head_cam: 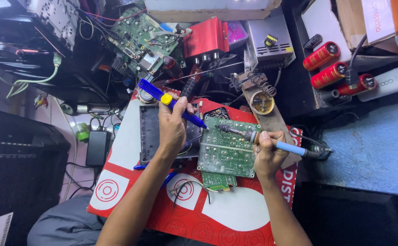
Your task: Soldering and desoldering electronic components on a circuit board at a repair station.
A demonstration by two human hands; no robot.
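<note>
Cluttered repair table (299,86), dark; red-white board (235,214) at centre; blue cloth (372,146) at 3 o'clock; black speaker (21,173) at 9.

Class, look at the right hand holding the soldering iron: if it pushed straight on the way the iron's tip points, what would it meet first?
The right hand aims the soldering iron up and leftward. Its tip would probably first meet the green circuit board, near the top edge beside the blue desoldering pump nozzle; depth is unclear.

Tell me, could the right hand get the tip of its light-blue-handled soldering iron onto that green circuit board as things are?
Probably yes. The right hand holds the light-blue-handled soldering iron with its tip already over the green circuit board, and nothing lies between them.
</note>
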